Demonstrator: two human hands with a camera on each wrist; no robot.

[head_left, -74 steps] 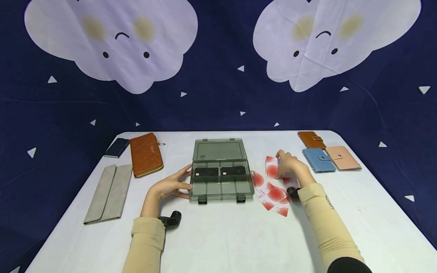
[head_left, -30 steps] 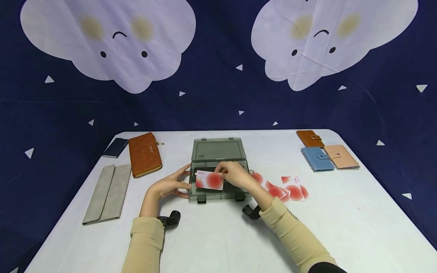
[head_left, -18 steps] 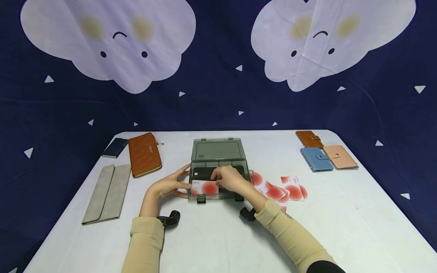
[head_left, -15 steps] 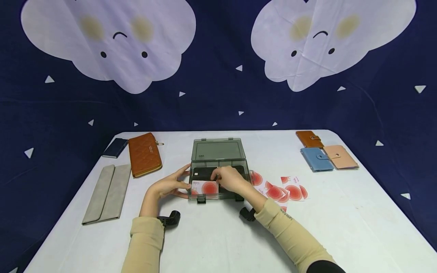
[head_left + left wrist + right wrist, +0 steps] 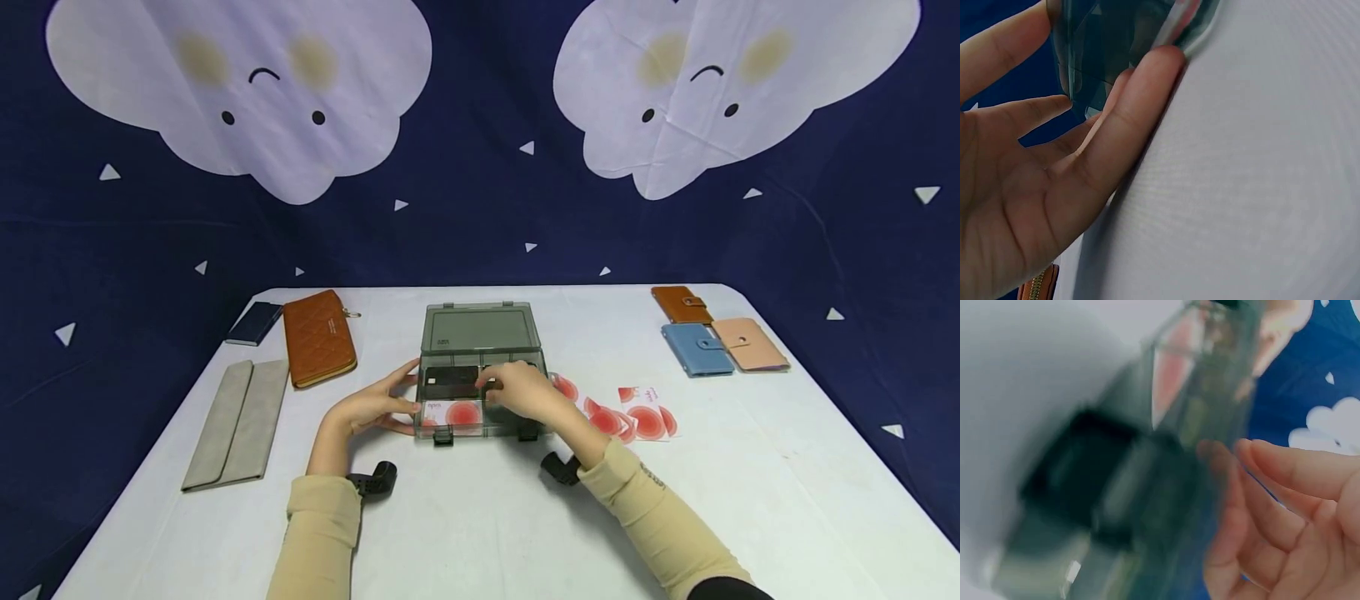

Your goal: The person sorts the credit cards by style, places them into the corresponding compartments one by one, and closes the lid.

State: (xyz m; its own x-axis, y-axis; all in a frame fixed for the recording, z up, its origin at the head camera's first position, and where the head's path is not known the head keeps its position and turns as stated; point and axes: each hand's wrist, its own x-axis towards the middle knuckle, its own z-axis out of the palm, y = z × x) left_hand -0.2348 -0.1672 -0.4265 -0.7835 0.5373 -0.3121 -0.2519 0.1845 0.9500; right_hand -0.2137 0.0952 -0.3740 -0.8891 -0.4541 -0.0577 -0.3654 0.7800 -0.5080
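A translucent grey-green compartment box [image 5: 481, 327] lies with its lid folded back. Along its left side rest the outstretched fingers of my left hand [image 5: 378, 407]; the left wrist view shows that hand [image 5: 1079, 156] touching the clear wall. In the front left compartment sits a pink-and-white card [image 5: 453, 412] with a red circle. Behind it is a black card [image 5: 450, 382] in the back left compartment. Over the box's right half hovers my right hand [image 5: 521, 390], fingers loosely bent and holding nothing, partly covering the back right compartment. The right wrist view is blurred near the latch [image 5: 1079, 469].
More pink-and-white cards [image 5: 611, 418] overlap on the table right of the box. At the far right are brown, blue [image 5: 697, 350] and peach [image 5: 750, 344] card holders. On the left lie a grey folder [image 5: 236, 425], a brown zip wallet [image 5: 321, 339] and a dark booklet [image 5: 255, 323].
My right hand took a pink-and-white card from the right pile, carried it left into the front left compartment, let go and has drawn back rightward. The left hand has stayed on the box.
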